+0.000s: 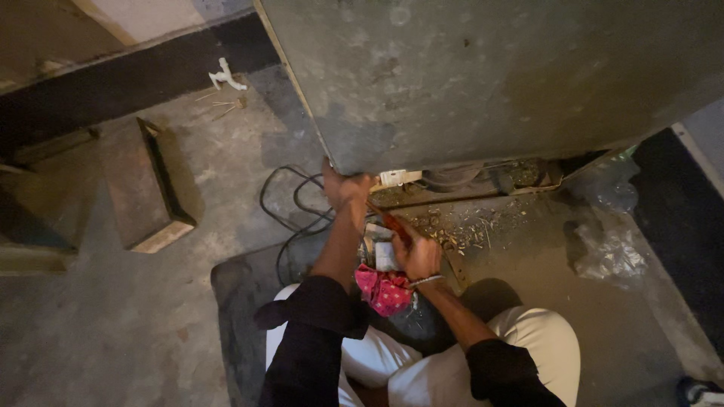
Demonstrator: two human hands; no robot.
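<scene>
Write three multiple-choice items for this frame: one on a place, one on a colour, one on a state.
1. Where is the left hand?
A. On the lower corner of the big grey metal cabinet
B. On the brown wooden block
C. On the person's knee

2. What colour is the dotted cloth below the hands?
A. Blue
B. Red-pink
C. Green

3. How is the right hand?
A. Open and flat on the floor
B. Closed around a slim orange-handled tool
C. Pulling the black cable

Answers:
1 A: its fingers grip the cabinet's bottom edge at the corner.
2 B: the cloth is red-pink with pale dots.
3 B: its fingers wrap the tool, whose shaft slants up towards the cabinet's underside.
</scene>
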